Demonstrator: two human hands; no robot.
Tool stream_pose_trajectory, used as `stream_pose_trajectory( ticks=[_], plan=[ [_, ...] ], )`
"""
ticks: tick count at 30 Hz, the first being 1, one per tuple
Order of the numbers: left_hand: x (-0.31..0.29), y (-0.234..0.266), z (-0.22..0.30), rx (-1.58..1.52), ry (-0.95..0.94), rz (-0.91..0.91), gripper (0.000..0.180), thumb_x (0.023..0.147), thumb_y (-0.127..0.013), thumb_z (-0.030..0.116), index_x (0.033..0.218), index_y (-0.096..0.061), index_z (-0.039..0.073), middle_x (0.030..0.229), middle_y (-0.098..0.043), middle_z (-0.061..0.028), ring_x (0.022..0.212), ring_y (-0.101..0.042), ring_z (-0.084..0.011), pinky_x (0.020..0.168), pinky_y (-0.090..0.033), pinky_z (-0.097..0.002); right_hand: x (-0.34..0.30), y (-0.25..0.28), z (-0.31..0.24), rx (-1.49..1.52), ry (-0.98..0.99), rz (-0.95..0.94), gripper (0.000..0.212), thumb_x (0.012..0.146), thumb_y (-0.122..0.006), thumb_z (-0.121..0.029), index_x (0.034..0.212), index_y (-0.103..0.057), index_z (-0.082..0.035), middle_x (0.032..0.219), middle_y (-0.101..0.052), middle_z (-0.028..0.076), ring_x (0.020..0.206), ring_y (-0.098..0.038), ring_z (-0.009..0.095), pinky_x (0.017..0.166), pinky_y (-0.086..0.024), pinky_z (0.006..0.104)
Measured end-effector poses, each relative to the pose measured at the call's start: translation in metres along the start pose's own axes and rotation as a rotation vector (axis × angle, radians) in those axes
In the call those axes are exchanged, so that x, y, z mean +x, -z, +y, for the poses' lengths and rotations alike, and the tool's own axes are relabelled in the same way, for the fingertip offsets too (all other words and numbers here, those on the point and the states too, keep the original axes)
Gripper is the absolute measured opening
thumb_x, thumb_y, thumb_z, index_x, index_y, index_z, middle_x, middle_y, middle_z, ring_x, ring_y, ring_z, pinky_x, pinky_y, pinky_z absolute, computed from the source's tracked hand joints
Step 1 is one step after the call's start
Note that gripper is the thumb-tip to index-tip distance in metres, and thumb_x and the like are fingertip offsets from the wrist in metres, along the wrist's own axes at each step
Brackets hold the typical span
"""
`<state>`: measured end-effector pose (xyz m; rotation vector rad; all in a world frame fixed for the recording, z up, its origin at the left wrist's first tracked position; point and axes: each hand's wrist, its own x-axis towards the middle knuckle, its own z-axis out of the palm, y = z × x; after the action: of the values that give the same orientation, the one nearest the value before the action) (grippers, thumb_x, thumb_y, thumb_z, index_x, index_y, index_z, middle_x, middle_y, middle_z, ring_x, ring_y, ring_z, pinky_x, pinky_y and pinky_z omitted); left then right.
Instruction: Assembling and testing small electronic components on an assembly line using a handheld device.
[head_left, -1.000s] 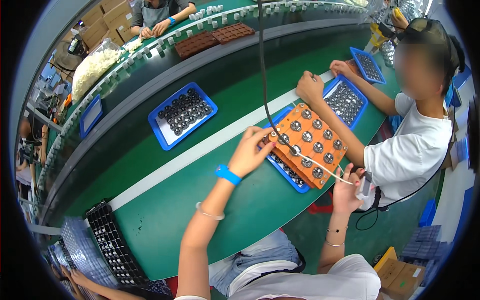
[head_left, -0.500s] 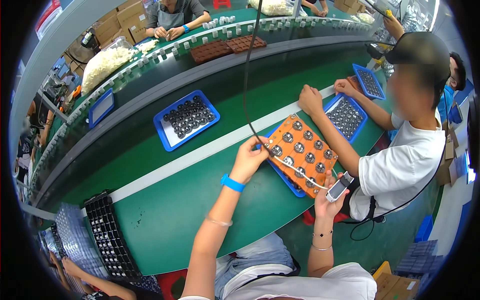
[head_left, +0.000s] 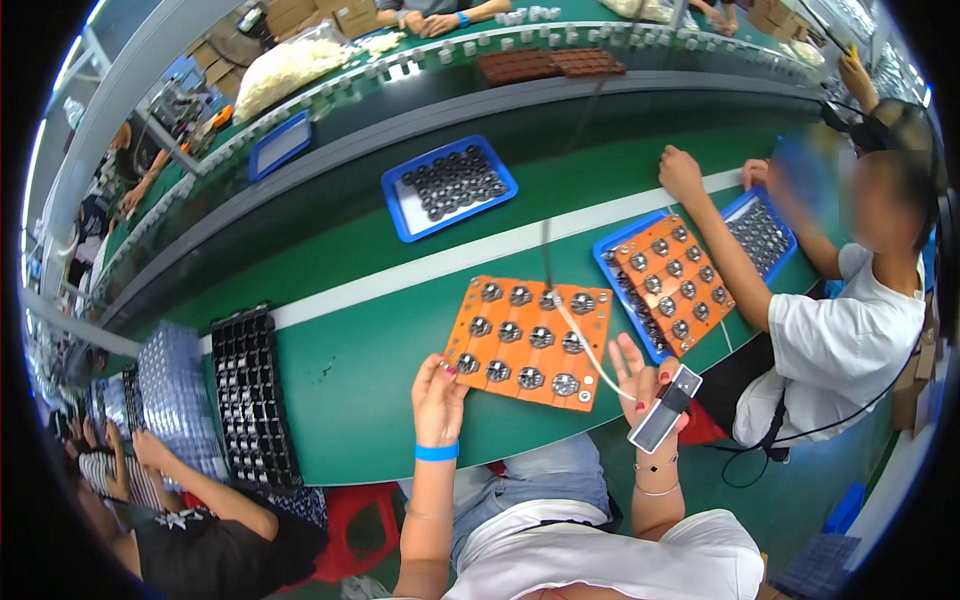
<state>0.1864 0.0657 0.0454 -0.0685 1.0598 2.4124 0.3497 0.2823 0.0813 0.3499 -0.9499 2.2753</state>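
Note:
My left hand grips the lower left corner of an orange plate set with rows of round metallic-and-black parts. The plate is tilted above the green table. To its right, my right hand has some fingers stretched out while it holds a white-framed handheld device with a dark grey panel. From the device a white cord runs up across the plate. A second orange plate with similar parts rests on a blue tray farther right, beyond my right hand.
Another blue tray of black round parts lies on the far side of the white strip. Black gridded trays stand at the left. A co-worker's arm reaches over at the right. A dark cord hangs above the table.
My left hand has moved left, carrying an orange plate off the blue tray and uncovering another one there. The right hand still holds the device. The view has shifted too.

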Motion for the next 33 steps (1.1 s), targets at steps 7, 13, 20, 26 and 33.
stream_pose_trajectory(
  ticks=[7,13,20,26,33],
  plan=[
    [-0.067,0.036,0.002,0.302,-0.232,0.247,0.020,0.087,-0.058,-0.007,0.102,-0.054,0.005,0.115,-0.059,-0.0102,0.107,-0.059,-0.0181,0.085,-0.052,-0.0316,0.004,-0.007,0.022,-0.388,-0.333,0.102,0.055,0.069,-0.085,-0.025,0.109,-0.055,-0.002,0.121,-0.055,0.016,0.100,-0.060,0.022,0.092,-0.046,0.0345],
    [-0.101,0.039,0.003,1.089,-0.367,0.200,0.029,0.080,-0.067,-0.005,0.107,-0.061,0.004,0.131,-0.053,-0.0188,0.110,-0.052,-0.0195,0.092,-0.045,-0.0302,0.029,-0.019,0.058,-0.951,-0.314,-0.087,0.046,0.069,-0.079,-0.007,0.108,-0.057,-0.001,0.111,-0.058,0.011,0.107,-0.056,0.021,0.096,-0.041,0.0347],
    [-0.058,0.029,0.038,1.387,-0.626,0.131,0.037,0.078,-0.068,0.002,0.113,-0.058,0.003,0.118,-0.062,-0.0108,0.112,-0.052,-0.0301,0.098,-0.041,-0.0392,0.046,-0.022,0.087,-0.918,-0.410,-0.176,0.040,0.074,-0.072,0.002,0.110,-0.056,-0.001,0.117,-0.056,0.012,0.108,-0.055,0.022,0.099,-0.041,0.0344],
    [0.014,0.014,0.055,1.609,-0.555,-0.314,0.041,0.077,-0.073,0.011,0.115,-0.059,0.008,0.115,-0.062,-0.0136,0.114,-0.054,-0.0337,0.099,-0.041,-0.0431,0.066,-0.037,0.097,-1.091,-0.314,-0.353,0.036,0.074,-0.070,0.005,0.108,-0.058,-0.001,0.104,-0.065,0.008,0.096,-0.056,0.019,0.086,-0.045,0.0320],
    [0.013,0.000,0.058,1.400,-0.517,-0.405,0.038,0.079,-0.072,0.009,0.114,-0.057,0.006,0.108,-0.067,-0.0120,0.104,-0.062,-0.0288,0.092,-0.048,-0.0392,0.073,-0.041,0.103,-1.133,-0.291,-0.416,0.034,0.072,-0.072,0.001,0.104,-0.062,-0.002,0.104,-0.065,0.008,0.095,-0.057,0.022,0.085,-0.045,0.0331]
  ],
)
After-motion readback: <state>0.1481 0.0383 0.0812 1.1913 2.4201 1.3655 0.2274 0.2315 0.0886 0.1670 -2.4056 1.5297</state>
